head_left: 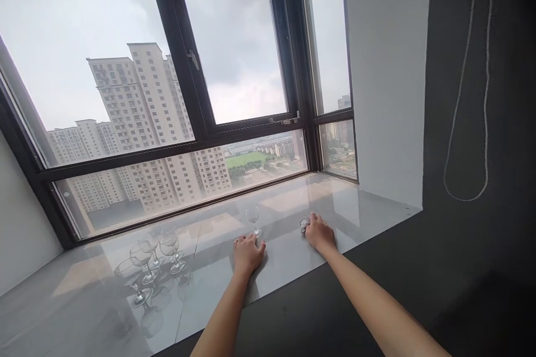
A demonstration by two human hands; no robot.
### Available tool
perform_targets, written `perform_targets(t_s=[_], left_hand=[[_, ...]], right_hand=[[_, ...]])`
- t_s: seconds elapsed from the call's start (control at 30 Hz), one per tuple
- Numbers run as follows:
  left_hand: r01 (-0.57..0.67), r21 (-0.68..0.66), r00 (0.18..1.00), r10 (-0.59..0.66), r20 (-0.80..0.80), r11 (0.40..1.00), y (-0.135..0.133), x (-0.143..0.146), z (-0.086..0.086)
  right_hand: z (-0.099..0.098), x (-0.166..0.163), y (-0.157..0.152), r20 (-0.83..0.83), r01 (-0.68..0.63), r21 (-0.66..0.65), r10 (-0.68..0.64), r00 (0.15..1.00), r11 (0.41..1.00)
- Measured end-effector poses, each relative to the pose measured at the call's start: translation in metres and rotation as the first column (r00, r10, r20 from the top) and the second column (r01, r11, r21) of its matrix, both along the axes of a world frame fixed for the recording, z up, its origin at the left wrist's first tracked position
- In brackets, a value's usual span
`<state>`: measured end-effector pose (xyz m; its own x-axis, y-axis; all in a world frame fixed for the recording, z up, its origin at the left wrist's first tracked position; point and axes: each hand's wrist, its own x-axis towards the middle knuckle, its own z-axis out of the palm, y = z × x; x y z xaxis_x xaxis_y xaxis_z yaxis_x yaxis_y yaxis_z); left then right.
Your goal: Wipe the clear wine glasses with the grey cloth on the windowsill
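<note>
From where I'm standing, two hands are working over the sill (218,284); the left hand (248,252) is resting palm down just in front of the near glass (252,215), thumb spreading away from the fingers; those fingers are lying right by the foot, but I'm not managing to tell whether they are gripping it; that glass is standing upright, bowl up, between the hand and the window (195,139); the right hand (320,232) is holding a small greyish lump (304,225) at its fingertips, fingers bending narrowly around it; the lump is partly hiding behind them, so what it is I'm not making out; it is sitting to the right of the near glass, well apart from it; farther left, a cluster of stemmed glasses (151,277) is standing upright, bowls overlapping in my view; the shiny sill is mirroring them; towers (146,95) are rising outside; a looped cord (487,95) is hanging at right.
</note>
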<state>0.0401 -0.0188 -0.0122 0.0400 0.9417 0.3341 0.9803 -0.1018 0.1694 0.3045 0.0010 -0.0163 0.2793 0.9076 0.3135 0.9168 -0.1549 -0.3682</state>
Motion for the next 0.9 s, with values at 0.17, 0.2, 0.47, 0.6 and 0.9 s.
perform_targets(t_s=[0.17, 0.2, 0.47, 0.6, 0.9], left_hand=[[-0.013, -0.019, 1.000, 0.013, -0.005, 1.000, 0.0057, -0.0011, -0.0031], [-0.011, -0.027, 1.000, 0.011, -0.004, 1.000, 0.0063, -0.0014, -0.0031], [-0.028, -0.009, 0.999, 0.028, 0.023, 1.000, 0.0061, -0.0003, -0.0012], [0.025, 0.026, 0.999, -0.026, 0.024, 0.999, 0.0044, 0.0014, -0.0004], [0.051, -0.069, 0.999, -0.051, 0.005, 0.996, 0.0058, 0.0005, 0.0000]], right_hand=[[-0.0018, 0.0013, 0.0019, -0.008, -0.013, -0.002, 0.013, 1.000, 1.000], [-0.0022, 0.0017, 0.0021, -0.008, -0.016, -0.003, 0.016, 1.000, 1.000], [-0.0012, 0.0021, 0.0002, -0.010, -0.038, 0.004, 0.038, 0.999, 0.999], [-0.0005, 0.0014, -0.0011, -0.016, -0.035, 0.010, 0.035, 0.999, 0.999], [-0.0037, 0.0012, -0.0019, -0.024, -0.031, 0.021, 0.032, 0.999, 0.999]])
